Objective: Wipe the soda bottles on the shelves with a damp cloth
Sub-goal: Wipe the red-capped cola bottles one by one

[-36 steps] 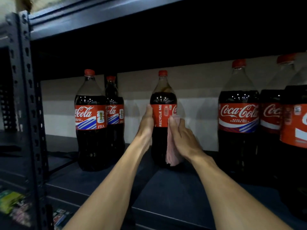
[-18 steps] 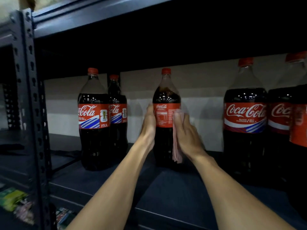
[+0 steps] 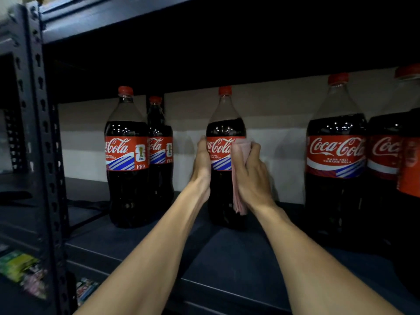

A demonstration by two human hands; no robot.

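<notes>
A large cola bottle (image 3: 223, 130) with a red cap and red label stands upright in the middle of the dark shelf (image 3: 227, 253). My left hand (image 3: 201, 162) lies along its left side, fingers wrapped round the label. My right hand (image 3: 251, 176) presses a folded pink cloth (image 3: 238, 178) against the bottle's right side; the cloth hangs below my palm. Two more cola bottles (image 3: 126, 155) stand close together to the left, one behind the other. Another group of cola bottles (image 3: 335, 160) stands to the right.
A perforated dark metal upright (image 3: 43, 142) frames the shelf at the left. The shelf above (image 3: 113, 17) hangs low over the bottle caps. A pale wall (image 3: 272, 123) backs the shelf. Colourful packets (image 3: 18, 267) lie on a lower level at the bottom left.
The middle bottle has been turned about its axis: its label went from the "recycle me" side to the logo. Both hands stayed on its sides with the cloth.
</notes>
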